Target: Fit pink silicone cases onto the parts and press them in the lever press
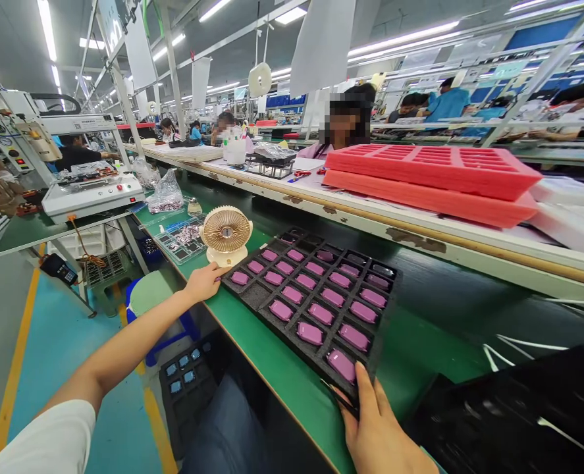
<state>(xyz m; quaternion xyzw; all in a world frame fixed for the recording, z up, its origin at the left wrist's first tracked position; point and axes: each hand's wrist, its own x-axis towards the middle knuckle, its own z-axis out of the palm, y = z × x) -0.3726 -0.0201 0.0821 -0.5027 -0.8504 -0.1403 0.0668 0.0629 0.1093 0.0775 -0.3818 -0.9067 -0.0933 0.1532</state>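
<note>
A black foam tray point(385, 309) lies on the green bench top point(252, 336), its pockets filled with several purple cased parts point(321, 313). My left hand point(203, 282) grips the tray's far-left corner, beside a small beige desk fan point(226, 233). My right hand point(378, 431) holds the tray's near corner, thumb on top of the rim. A few pockets at the far end hold dark parts or look empty.
Another black tray with blue parts point(185, 378) sits low by my lap. Black trays point(513, 415) lie at the right. Red foam trays point(434, 174) are stacked on the raised shelf. Clear boxes and bags of parts point(180, 237) stand behind the fan. Co-workers sit across.
</note>
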